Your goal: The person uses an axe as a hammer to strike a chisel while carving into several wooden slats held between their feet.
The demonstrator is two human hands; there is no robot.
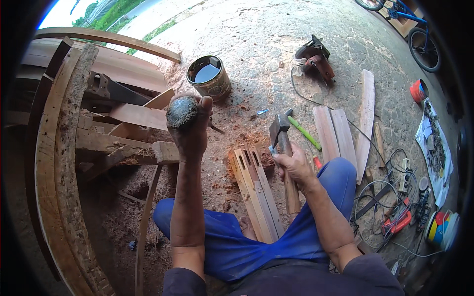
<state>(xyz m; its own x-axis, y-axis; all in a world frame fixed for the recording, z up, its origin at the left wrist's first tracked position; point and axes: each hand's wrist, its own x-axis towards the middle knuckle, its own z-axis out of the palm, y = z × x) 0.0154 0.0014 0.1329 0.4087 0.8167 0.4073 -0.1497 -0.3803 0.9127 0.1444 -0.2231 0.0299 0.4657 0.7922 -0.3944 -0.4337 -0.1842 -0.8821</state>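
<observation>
Left hand (191,140) closed round a frayed, round-ended tool (181,112); right hand (296,165) grips the hammer (280,127) by its handle. Slotted wooden strips (256,190) lie between the legs (338,180). Judgement: keep tool upright, strike its end squarely.

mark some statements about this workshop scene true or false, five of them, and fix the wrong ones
1. The right hand grips a hammer. True.
2. The left hand is empty. False: it grips a round-ended tool.
3. The slotted wood strips lie between the person's legs. True.
4. The can lies tipped on its side. False: it stands upright, with liquid inside.
5. The bicycle has a blue frame. True.
</observation>
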